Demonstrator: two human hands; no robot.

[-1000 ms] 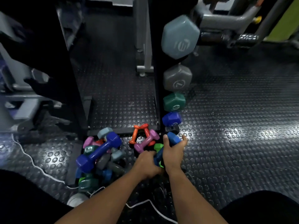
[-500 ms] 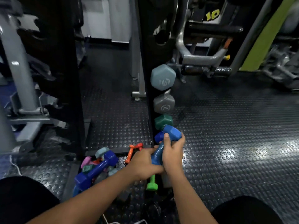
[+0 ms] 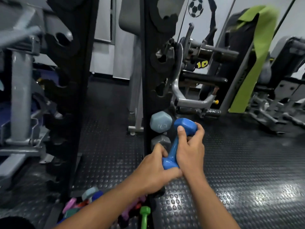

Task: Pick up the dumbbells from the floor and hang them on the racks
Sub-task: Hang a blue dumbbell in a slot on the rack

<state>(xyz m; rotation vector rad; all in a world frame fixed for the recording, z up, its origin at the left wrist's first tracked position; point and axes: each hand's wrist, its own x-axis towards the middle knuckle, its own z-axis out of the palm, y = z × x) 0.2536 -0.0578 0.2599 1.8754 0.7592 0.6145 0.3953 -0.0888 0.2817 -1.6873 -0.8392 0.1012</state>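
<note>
Blue and glossy, the dumbbell (image 3: 175,146) is off the floor (image 3: 247,162), held tilted in front of the black rack (image 3: 151,80). The left hand (image 3: 153,169) wraps its lower head; the right hand (image 3: 189,152) curls round the handle and upper head. This looks like the carrying step, with hanging yet to come. Two grey dumbbells (image 3: 160,123) already sit low on the rack, so the next move likely calls for lifting the handle into a vacant notch above them. More dumbbells (image 3: 92,200) lie on the floor.

Dim gym, glare on floor (image 3: 257,194), blurred edges, perhaps wide-angle warping
</note>
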